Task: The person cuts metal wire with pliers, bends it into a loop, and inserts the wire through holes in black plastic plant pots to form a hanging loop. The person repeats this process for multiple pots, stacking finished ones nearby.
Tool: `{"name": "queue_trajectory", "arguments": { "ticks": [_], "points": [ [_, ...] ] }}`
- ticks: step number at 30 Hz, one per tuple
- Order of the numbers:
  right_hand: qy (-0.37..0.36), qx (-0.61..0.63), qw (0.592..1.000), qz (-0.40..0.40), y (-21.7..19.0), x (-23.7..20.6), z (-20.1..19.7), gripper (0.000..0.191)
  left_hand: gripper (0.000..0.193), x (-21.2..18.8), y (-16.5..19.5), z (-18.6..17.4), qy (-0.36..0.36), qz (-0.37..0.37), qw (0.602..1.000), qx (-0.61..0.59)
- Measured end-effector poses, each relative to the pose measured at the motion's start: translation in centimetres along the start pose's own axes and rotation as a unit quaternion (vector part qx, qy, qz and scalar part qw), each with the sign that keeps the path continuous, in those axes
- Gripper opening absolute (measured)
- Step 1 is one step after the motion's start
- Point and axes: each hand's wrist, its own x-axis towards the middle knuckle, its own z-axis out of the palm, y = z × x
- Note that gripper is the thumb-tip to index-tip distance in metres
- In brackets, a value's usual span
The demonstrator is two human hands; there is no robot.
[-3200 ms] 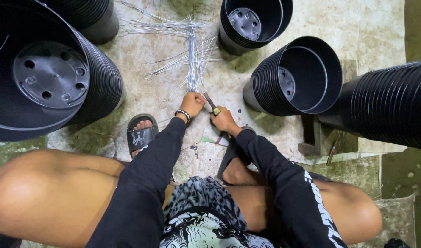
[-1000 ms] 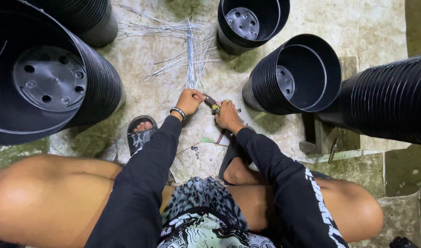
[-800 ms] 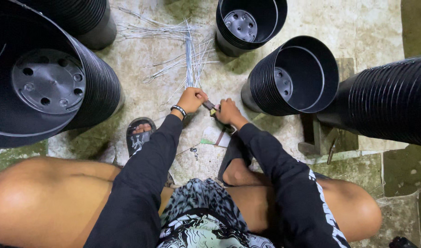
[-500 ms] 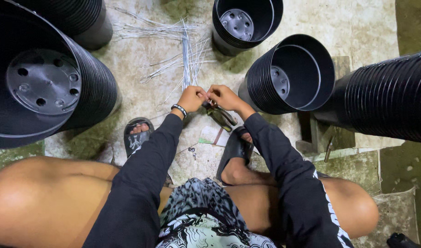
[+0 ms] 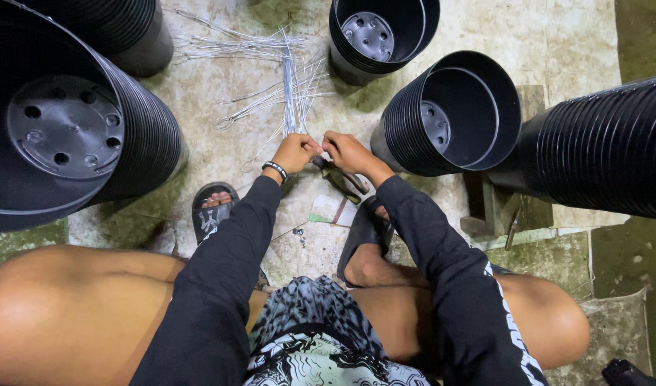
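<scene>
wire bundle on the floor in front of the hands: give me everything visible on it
The wire bundle is a loose sheaf of thin, pale grey, metallic-looking strands lying flat on the stained concrete floor. Most run straight away from the person; others fan out leftward and cross at angles, some with small looped ends. The near ends meet the left hand and right hand, whose fingertips pinch them. Black pots stand around it, apart.

This looks like a plant-nursery or pot workshop, with work done on the ground. Stacks of black plastic pots (image 5: 70, 121) lie on their sides all around, more nested pots (image 5: 453, 114) to the right, on a stained, mossy concrete floor (image 5: 549, 36). Cut lengths of thin wire (image 5: 288, 68) lie scattered on it. The person squats in sandals (image 5: 213, 211) among them, with no counter anywhere in view.
</scene>
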Motion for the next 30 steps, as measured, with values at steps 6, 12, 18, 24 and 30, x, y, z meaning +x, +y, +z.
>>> {"name": "queue_trajectory", "arguments": {
  "ticks": [6,12,18,24,30],
  "points": [
    [-0.004,0.0,0.999,0.042,-0.3,-0.2,-0.5,0.012,0.016,-0.1,-0.4,-1.2,-0.059,-0.001,0.998,-0.022],
    [0.003,0.003,0.999,0.037,-0.6,-0.1,-0.7,0.012,0.014,-0.4,-0.5,-1.7,-0.045,-0.015,0.999,0.013],
    [-0.056,0.026,0.996,0.067,-0.7,0.2,-1.4,0.016,0.012,-0.9,0.1,-1.0,-0.014,0.018,0.999,0.046],
    [-0.155,0.147,0.969,0.124,-0.4,1.3,-2.1,0.032,0.012,-1.0,0.6,0.2,-0.068,0.031,0.996,0.047],
    [-0.273,0.044,0.939,0.206,-0.9,1.4,-2.1,0.043,0.018,-1.2,0.9,0.9,-0.122,0.022,0.99,0.063]
  ]
}}
